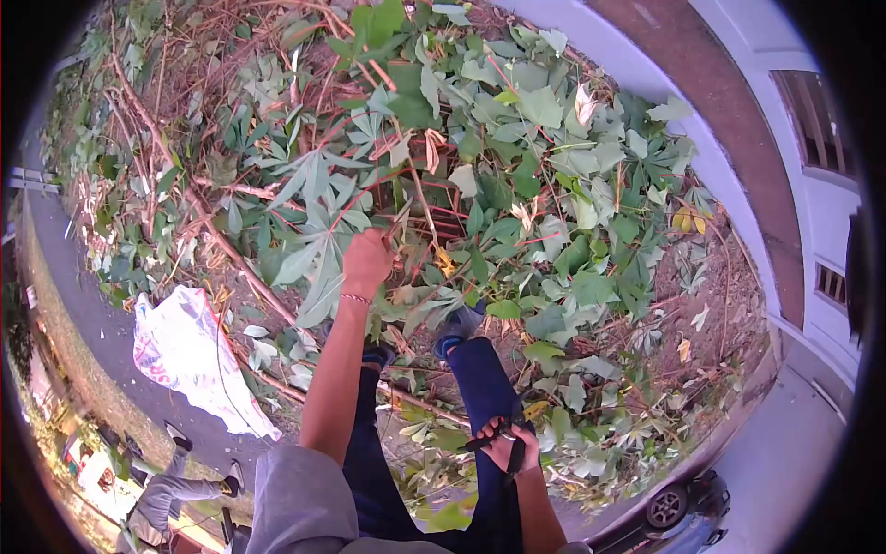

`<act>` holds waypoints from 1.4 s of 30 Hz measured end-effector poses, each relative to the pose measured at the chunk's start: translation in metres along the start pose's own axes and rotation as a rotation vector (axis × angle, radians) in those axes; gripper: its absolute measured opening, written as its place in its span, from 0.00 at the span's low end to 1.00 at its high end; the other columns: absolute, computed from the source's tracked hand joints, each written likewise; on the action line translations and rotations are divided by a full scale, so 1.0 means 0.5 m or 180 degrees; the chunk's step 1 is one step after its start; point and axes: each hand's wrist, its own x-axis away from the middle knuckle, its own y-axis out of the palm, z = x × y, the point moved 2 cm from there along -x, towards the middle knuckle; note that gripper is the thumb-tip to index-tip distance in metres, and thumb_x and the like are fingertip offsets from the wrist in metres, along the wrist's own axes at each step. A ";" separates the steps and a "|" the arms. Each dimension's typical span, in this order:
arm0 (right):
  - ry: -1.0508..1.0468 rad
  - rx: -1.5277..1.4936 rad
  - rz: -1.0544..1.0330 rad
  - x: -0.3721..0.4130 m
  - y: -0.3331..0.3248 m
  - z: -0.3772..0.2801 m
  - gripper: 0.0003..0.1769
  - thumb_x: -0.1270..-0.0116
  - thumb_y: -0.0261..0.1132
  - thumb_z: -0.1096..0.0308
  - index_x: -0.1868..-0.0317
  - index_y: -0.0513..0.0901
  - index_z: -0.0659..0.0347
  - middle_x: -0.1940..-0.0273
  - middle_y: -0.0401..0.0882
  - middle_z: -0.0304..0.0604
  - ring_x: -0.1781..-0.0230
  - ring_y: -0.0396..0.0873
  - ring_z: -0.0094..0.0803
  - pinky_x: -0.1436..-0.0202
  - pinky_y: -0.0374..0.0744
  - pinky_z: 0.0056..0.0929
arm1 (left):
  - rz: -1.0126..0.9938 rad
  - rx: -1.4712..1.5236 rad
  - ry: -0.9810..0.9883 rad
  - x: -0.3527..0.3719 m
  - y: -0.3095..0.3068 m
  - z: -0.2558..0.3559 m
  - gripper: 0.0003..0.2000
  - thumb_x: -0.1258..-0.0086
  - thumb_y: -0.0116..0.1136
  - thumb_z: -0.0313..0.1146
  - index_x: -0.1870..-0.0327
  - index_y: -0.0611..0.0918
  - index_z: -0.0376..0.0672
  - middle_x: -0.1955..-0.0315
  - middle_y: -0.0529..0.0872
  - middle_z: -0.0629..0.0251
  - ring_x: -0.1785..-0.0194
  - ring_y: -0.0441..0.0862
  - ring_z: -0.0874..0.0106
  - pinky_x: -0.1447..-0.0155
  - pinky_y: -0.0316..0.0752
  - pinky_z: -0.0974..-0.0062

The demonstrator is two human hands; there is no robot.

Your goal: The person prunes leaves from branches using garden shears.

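Observation:
My left hand (369,262) reaches down into the cut leafy branches, its fingers closed at a thin stem (401,220) beside broad green leaves (318,249). Leaves partly hide the stem, and the fingertips face away from me. Low by my right knee, my right hand (513,447) is wrapped round a black-handled tool (495,436). Part of it is covered by my fingers, so its exact kind does not show. A dark strap-like piece hangs beside the wrist.
Long bare branches (217,231) cross the ground on the left, near my feet. A white printed plastic sheet (189,355) lies beside the paved road (101,305). A pale wall (729,175) borders the right. Another person (161,499) and a parked car (669,512) appear below.

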 end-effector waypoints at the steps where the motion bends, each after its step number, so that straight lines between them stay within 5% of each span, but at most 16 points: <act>1: -0.0013 -0.0017 -0.0076 0.010 0.002 0.010 0.15 0.37 0.63 0.57 0.55 0.76 0.56 0.56 0.72 0.40 0.47 0.70 0.39 0.29 0.63 0.48 | -0.0142 0.0140 0.0045 0.004 -0.055 0.012 0.08 0.36 0.60 0.34 0.65 0.85 0.40 0.66 0.88 0.48 0.61 0.86 0.50 0.56 0.81 0.56; 5: -0.0149 0.0025 0.0162 0.041 0.017 0.040 0.13 0.36 0.63 0.60 0.57 0.79 0.59 0.56 0.74 0.44 0.48 0.72 0.41 0.33 0.68 0.47 | 0.0081 0.0025 0.0430 0.021 -0.246 0.079 0.08 0.35 0.60 0.33 0.64 0.86 0.38 0.69 0.88 0.49 0.61 0.87 0.53 0.58 0.82 0.60; 7: -0.0104 0.0246 0.0405 0.041 0.030 0.039 0.09 0.36 0.65 0.64 0.59 0.78 0.59 0.59 0.76 0.41 0.53 0.76 0.39 0.38 0.74 0.48 | -0.0531 0.0924 0.0369 0.088 -0.357 0.153 0.08 0.31 0.58 0.32 0.63 0.86 0.36 0.72 0.88 0.51 0.61 0.89 0.57 0.60 0.82 0.64; 8: -0.0235 0.0464 0.0731 0.037 0.036 0.039 0.09 0.35 0.65 0.63 0.60 0.78 0.59 0.62 0.77 0.40 0.56 0.78 0.37 0.39 0.76 0.44 | -0.0399 0.1329 0.0447 0.153 -0.428 0.215 0.11 0.25 0.56 0.30 0.65 0.83 0.29 0.79 0.86 0.59 0.75 0.85 0.75 0.71 0.75 0.74; 12: -0.0889 0.1748 0.0702 0.033 0.196 -0.005 0.08 0.35 0.67 0.59 0.60 0.80 0.50 0.60 0.82 0.34 0.58 0.79 0.24 0.56 0.71 0.23 | -0.0185 0.1517 0.0789 0.285 -0.537 0.224 0.13 0.23 0.54 0.31 0.66 0.82 0.29 0.79 0.82 0.67 0.73 0.83 0.79 0.72 0.72 0.76; 13: -0.1064 0.1806 0.0532 0.023 0.241 -0.017 0.07 0.35 0.67 0.59 0.60 0.81 0.49 0.59 0.83 0.34 0.58 0.79 0.21 0.59 0.68 0.21 | -0.0331 0.2286 0.0525 0.351 -0.595 0.266 0.13 0.24 0.55 0.32 0.66 0.82 0.30 0.81 0.78 0.69 0.75 0.73 0.81 0.72 0.68 0.76; 14: -0.1213 0.1686 0.0391 0.029 0.320 -0.023 0.07 0.35 0.67 0.59 0.60 0.81 0.50 0.60 0.84 0.35 0.57 0.79 0.22 0.56 0.70 0.22 | -0.0496 0.3049 0.0235 0.403 -0.644 0.295 0.13 0.24 0.56 0.33 0.67 0.81 0.30 0.83 0.74 0.71 0.77 0.63 0.82 0.72 0.63 0.77; 18: -0.1124 0.1213 -0.0060 0.046 0.518 -0.029 0.10 0.33 0.67 0.62 0.57 0.81 0.58 0.58 0.85 0.44 0.55 0.83 0.33 0.44 0.78 0.33 | -0.0033 0.2092 0.0610 0.452 -0.698 0.238 0.13 0.22 0.53 0.36 0.59 0.84 0.34 0.77 0.81 0.76 0.74 0.69 0.86 0.73 0.64 0.81; 27: -0.0360 0.1812 -0.0060 0.174 0.546 -0.039 0.14 0.33 0.65 0.59 0.59 0.80 0.62 0.58 0.84 0.48 0.54 0.83 0.38 0.44 0.79 0.36 | 0.0024 0.4609 0.0189 0.481 -0.593 0.482 0.16 0.18 0.44 0.40 0.40 0.78 0.42 0.54 0.88 0.69 0.66 0.81 0.84 0.68 0.75 0.87; 28: -0.0279 0.1690 -0.0061 0.192 0.531 -0.044 0.14 0.34 0.66 0.59 0.58 0.80 0.62 0.57 0.84 0.50 0.53 0.83 0.40 0.43 0.79 0.39 | 0.0043 0.5063 0.0475 0.478 -0.592 0.551 0.17 0.18 0.45 0.40 0.37 0.74 0.41 0.50 0.87 0.67 0.57 0.82 0.78 0.60 0.78 0.82; 30: -0.0333 0.1595 0.0171 0.241 0.527 -0.057 0.13 0.35 0.66 0.58 0.61 0.78 0.60 0.61 0.83 0.49 0.53 0.83 0.43 0.42 0.79 0.43 | -0.0191 0.4845 0.1313 0.460 -0.565 0.688 0.31 0.23 0.54 0.39 0.23 0.57 0.42 0.32 0.71 0.57 0.36 0.76 0.68 0.39 0.77 0.71; 32: -0.0382 0.1527 0.0428 0.271 0.486 -0.066 0.13 0.36 0.66 0.57 0.63 0.77 0.58 0.63 0.82 0.46 0.56 0.83 0.41 0.46 0.80 0.41 | -0.0832 0.5000 0.2097 0.473 -0.550 0.815 0.44 0.26 0.58 0.40 0.20 0.40 0.46 0.21 0.43 0.50 0.19 0.44 0.59 0.21 0.54 0.60; 37: -0.0829 0.1730 0.0544 0.272 0.419 -0.136 0.14 0.37 0.65 0.54 0.66 0.74 0.55 0.68 0.78 0.36 0.71 0.78 0.27 0.61 0.83 0.31 | -0.0616 0.2153 0.2950 0.588 -0.610 0.906 0.47 0.33 0.61 0.55 0.20 0.50 0.43 0.22 0.40 0.42 0.19 0.42 0.52 0.19 0.46 0.61; 38: -0.0729 0.1848 0.0561 0.276 0.402 -0.157 0.15 0.37 0.66 0.54 0.64 0.75 0.56 0.66 0.80 0.40 0.66 0.81 0.31 0.58 0.83 0.33 | -0.0477 0.2319 0.3081 0.582 -0.590 0.885 0.42 0.33 0.62 0.54 0.23 0.60 0.41 0.23 0.45 0.40 0.20 0.47 0.50 0.20 0.49 0.61; 40: -0.0597 0.1786 0.0733 0.284 0.392 -0.174 0.16 0.37 0.66 0.54 0.62 0.75 0.57 0.63 0.81 0.43 0.62 0.82 0.35 0.56 0.82 0.34 | -0.0648 0.2419 0.2582 0.572 -0.553 0.795 0.38 0.33 0.62 0.53 0.27 0.67 0.40 0.25 0.54 0.38 0.21 0.53 0.49 0.21 0.51 0.61; 42: -0.0387 0.1626 0.0988 0.293 0.385 -0.177 0.18 0.38 0.66 0.53 0.60 0.75 0.58 0.57 0.83 0.50 0.54 0.83 0.42 0.50 0.80 0.38 | -0.0902 0.3110 0.1594 0.551 -0.462 0.637 0.30 0.28 0.61 0.49 0.32 0.73 0.40 0.33 0.74 0.48 0.34 0.76 0.56 0.32 0.71 0.65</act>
